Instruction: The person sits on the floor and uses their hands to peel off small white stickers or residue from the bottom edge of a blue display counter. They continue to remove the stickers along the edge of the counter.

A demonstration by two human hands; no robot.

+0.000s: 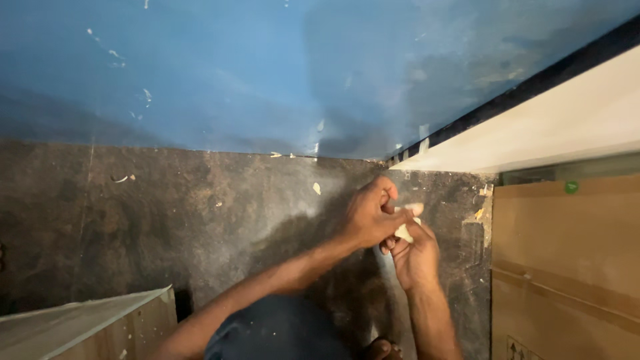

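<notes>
My left hand (370,213) and my right hand (415,257) meet low over the dark floor, near the corner where the blue wall (233,73) meets a white panel (553,120). Between the fingers of both hands is a small pale lump or scrap (405,231), cream in colour. The left fingers pinch its upper part while the right fingers grip it from below. What the lump is made of I cannot tell. My forearms reach in from the bottom of the view over my knee in dark blue cloth (280,330).
A dark mottled floor (167,227) carries pale flecks. A brown cardboard box (567,267) stands at the right. A board with a pale top (80,330) lies at bottom left. A black strip (533,83) edges the white panel. My toes (381,349) show below.
</notes>
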